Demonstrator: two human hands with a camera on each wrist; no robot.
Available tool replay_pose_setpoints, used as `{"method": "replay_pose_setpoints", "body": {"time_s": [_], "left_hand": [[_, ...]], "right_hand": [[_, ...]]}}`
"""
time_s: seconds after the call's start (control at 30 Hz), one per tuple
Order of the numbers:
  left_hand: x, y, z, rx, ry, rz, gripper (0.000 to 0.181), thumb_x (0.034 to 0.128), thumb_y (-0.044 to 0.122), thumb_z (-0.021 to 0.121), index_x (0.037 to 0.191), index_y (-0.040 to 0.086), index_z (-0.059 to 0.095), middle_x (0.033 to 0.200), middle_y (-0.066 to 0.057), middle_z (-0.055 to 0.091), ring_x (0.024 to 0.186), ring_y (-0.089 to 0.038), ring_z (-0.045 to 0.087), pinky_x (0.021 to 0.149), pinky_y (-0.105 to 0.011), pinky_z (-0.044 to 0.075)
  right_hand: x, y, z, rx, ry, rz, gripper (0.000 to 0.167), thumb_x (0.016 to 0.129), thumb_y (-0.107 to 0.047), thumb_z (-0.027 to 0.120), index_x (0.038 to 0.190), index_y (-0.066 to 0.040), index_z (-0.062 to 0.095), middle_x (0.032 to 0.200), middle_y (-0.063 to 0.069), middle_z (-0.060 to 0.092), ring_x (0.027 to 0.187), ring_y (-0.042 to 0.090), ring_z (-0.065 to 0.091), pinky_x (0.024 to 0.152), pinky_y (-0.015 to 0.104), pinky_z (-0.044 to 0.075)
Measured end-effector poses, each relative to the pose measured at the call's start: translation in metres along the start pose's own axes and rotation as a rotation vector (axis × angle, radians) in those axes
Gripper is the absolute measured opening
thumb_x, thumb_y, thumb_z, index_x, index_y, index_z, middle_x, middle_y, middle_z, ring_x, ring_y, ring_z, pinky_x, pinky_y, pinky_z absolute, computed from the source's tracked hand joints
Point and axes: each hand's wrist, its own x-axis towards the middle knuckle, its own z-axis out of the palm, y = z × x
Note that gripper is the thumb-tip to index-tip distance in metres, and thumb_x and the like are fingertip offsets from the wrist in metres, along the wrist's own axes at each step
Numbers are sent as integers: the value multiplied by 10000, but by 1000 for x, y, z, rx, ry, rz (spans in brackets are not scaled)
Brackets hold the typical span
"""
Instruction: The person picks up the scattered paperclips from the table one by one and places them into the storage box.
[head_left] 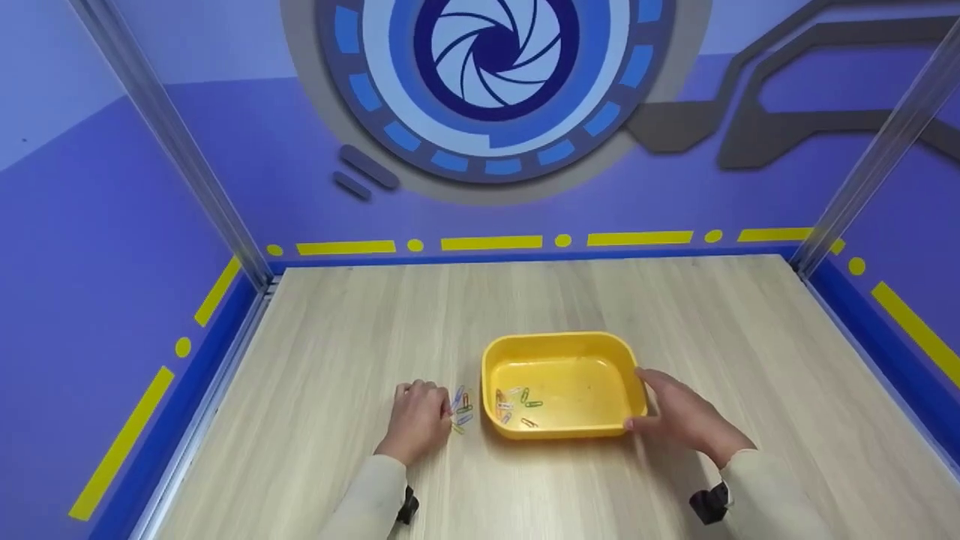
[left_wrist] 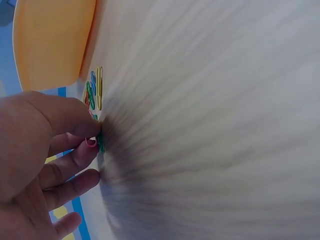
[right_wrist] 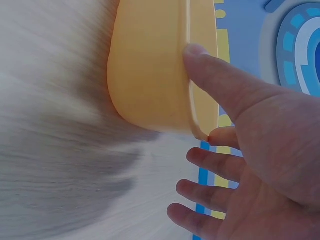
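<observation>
A yellow plastic bin [head_left: 566, 433] stands on the wooden table, with several coloured paper clips [head_left: 533, 404] lying mostly at the left of its floor. Just left of the bin, more paper clips [head_left: 464, 409] form a loose group on the tabletop. My left hand [head_left: 420, 420] is down at that group; its thumb and fingers pinch a pink paper clip [left_wrist: 90, 143], partly covered by the fingertips. A green clip lies against the same fingertips. My right hand [head_left: 686, 416] holds the bin's right end, thumb on the near rim and index finger at the right rim, other fingers spread.
The wooden table [head_left: 360, 322] runs back to a blue printed wall [head_left: 247, 150]. Side walls and metal posts [head_left: 176, 150] bound it left and right. Dark wrist devices [head_left: 709, 503] sit at both sleeves.
</observation>
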Motion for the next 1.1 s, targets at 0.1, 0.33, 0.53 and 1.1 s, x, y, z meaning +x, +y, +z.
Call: {"method": "replay_pose_setpoints", "body": {"time_s": [0.1, 0.33, 0.53, 1.1], "left_hand": [[0, 0, -1, 5, 4, 3, 156, 765, 115, 682, 656, 181, 592, 678, 61, 514, 763, -168, 486, 939, -454, 357], [0, -1, -1, 34, 18, 32, 183, 758, 124, 670, 626, 171, 553, 649, 48, 499, 740, -188, 500, 927, -462, 368], [1, -2, -1, 36, 42, 64, 194, 764, 131, 666, 621, 173, 542, 632, 50, 521, 716, -191, 515, 932, -468, 370], [13, 22, -29, -42, 45, 37, 57, 819, 192, 737, 774, 198, 703, 730, 79, 620, 782, -144, 531, 1011, -476, 330]], "right_hand": [[0, 0, 0, -3, 3, -3, 941, 757, -407, 795, 1467, 2, 333, 1496, 263, 365, 1369, 459, 350, 1103, 602, 283], [0, 1, 1, 1, 11, -3, 943, 758, -410, 793, 1470, -4, 327, 1496, 260, 365, 1367, 461, 351, 1100, 604, 286], [1, 2, 1, 10, 15, -5, 940, 751, -392, 802, 1467, -5, 332, 1495, 256, 370, 1362, 458, 360, 1098, 602, 292], [0, 3, 0, 16, -4, -13, 946, 761, -412, 790, 1472, 1, 322, 1500, 257, 362, 1372, 461, 342, 1107, 605, 273]]}}
